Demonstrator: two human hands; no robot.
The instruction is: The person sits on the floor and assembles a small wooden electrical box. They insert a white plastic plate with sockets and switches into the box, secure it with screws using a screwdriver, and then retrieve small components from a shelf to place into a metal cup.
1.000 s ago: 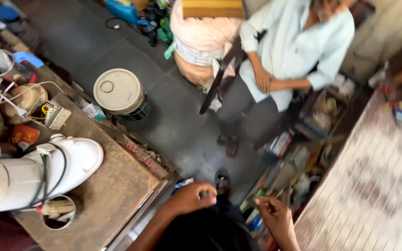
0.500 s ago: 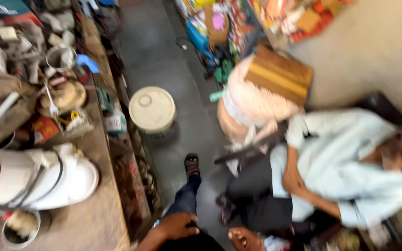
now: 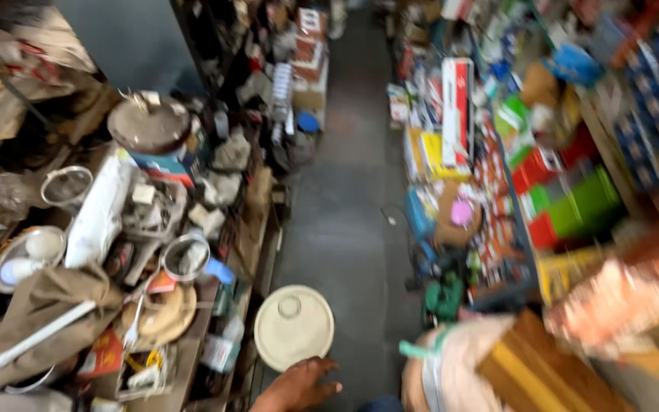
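On my left I see the cluttered table [image 3: 184,358] with metal bowls [image 3: 184,258]. Just beside it stands the cream lidded bucket [image 3: 294,326] on the floor. My left hand [image 3: 303,385] hovers below it, fingers spread, holding nothing. Blurred shelves [image 3: 543,175] stand at right.

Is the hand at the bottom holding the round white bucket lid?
No, the hand lies open with spread fingers just below the round white bucket lid, gripping nothing.
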